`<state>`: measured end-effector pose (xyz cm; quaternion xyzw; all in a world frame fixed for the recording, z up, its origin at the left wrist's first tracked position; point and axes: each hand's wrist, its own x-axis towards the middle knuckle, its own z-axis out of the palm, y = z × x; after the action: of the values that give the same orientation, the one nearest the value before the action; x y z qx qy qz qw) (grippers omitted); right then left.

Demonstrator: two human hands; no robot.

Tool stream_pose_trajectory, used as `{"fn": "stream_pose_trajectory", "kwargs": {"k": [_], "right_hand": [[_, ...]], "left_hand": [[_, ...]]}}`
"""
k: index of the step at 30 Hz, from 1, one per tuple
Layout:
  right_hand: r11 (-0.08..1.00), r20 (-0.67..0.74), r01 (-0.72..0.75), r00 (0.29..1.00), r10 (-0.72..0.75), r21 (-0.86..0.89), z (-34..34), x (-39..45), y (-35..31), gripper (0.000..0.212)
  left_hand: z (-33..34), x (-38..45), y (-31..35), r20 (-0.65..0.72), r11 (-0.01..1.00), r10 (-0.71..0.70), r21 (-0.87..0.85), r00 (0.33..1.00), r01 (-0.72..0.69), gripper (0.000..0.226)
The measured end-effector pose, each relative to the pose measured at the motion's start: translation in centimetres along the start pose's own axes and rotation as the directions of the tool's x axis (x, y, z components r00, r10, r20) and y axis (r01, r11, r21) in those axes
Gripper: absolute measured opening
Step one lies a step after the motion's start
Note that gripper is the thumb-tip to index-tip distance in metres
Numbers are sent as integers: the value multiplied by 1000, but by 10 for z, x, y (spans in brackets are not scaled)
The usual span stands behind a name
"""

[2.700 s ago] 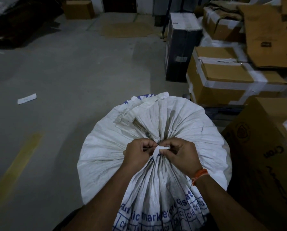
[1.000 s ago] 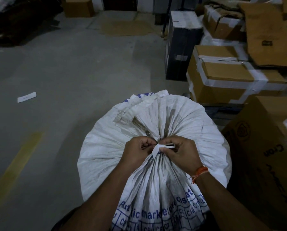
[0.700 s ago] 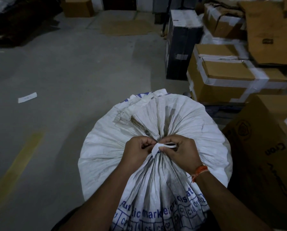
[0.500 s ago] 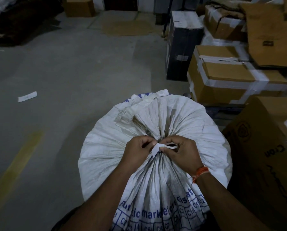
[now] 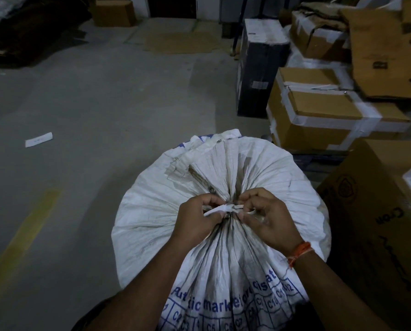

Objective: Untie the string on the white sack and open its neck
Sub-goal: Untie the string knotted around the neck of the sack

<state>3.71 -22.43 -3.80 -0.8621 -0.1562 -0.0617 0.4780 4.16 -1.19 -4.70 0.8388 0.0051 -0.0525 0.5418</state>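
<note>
A full white woven sack [image 5: 152, 211] with blue print stands on the floor in front of me, its neck gathered into tight pleats. A flat white string [image 5: 223, 208] is tied around the gathered neck. My left hand [image 5: 196, 219] pinches the left part of the string at the knot. My right hand [image 5: 267, 217], with an orange band at the wrist, pinches the string's right end between thumb and fingers. The string runs taut between both hands. The sack's folded mouth edge fans out beyond the knot toward the far side.
Taped cardboard boxes [image 5: 323, 115] are stacked close on the right, with a large brown carton [image 5: 378, 223] next to the sack and a black box [image 5: 259, 68] behind. Grey concrete floor lies to the left with a yellow line [image 5: 25, 237] and a paper slip [image 5: 39, 139].
My right hand has drawn the string end out to the right, so the string now stretches level between both hands. The sack neck stays gathered.
</note>
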Motion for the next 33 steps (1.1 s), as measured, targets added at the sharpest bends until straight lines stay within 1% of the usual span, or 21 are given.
{"fn": "stream_pose_trajectory", "kwargs": {"k": [3, 4, 5, 7, 9, 10, 12, 14, 16, 17, 19, 21, 23, 29, 33], "right_hand": [[998, 32, 21, 999, -23, 65, -15, -7, 0, 11], [996, 38, 36, 999, -39, 77, -17, -10, 1, 15], [997, 33, 45, 998, -47, 69, -17, -11, 2, 22], [1000, -11, 14, 1000, -13, 15, -15, -12, 3, 39], [998, -65, -23, 998, 18, -64, -14, -12, 3, 46], [993, -80, -16, 997, 7, -114, -13, -11, 2, 43], [980, -89, -24, 996, 6, -200, -12, -10, 1, 28], [977, -90, -90, 993, 74, -193, -10, -9, -3, 15], [971, -80, -104, 993, 89, -214, -7, -7, -4, 15], [962, -65, -90, 995, 75, -256, -6, -7, -4, 12], [955, -55, -101, 994, 89, -279, -3, -5, -3, 4], [959, -67, -132, 991, 119, -251, -1, -4, -2, 4], [960, -63, -124, 992, 112, -250, 3, -5, -3, 6], [968, -87, -87, 994, 68, -237, 10, -7, -5, 11], [973, -87, -77, 994, 59, -220, 18, -4, -4, 10]], "left_hand": [[0, 0, -2, 4, 1000, -13, -5, 1000, 13, 15], [0, 1, -2, 7, 1000, -14, -3, 1000, 14, 15], [0, 1, -3, 9, 1000, -10, 4, 1000, 10, 14], [0, 2, -4, 9, 999, 8, 36, 1000, -8, 14], [1, 3, -5, 5, 998, 22, 63, 1000, -22, 14], [2, 2, -6, 2, 997, 28, 68, 1000, -28, 13], [4, 0, -5, 3, 998, 45, 53, 999, -46, 14], [7, -3, -4, 11, 998, 67, 20, 998, -67, 16], [9, -4, -3, 14, 996, 90, -3, 996, -90, 16], [10, -5, -4, 18, 995, 104, -8, 994, -104, 15], [12, -5, -5, 20, 990, 142, 15, 990, -143, 14], [13, -6, -6, 4, 985, 168, 37, 986, -168, 15], [14, -5, -7, -21, 985, 173, 28, 985, -172, 16], [19, -4, -14, -34, 989, 121, -82, 992, -123, 12], [19, -4, -16, -32, 985, 137, -106, 990, -140, 13]]}}
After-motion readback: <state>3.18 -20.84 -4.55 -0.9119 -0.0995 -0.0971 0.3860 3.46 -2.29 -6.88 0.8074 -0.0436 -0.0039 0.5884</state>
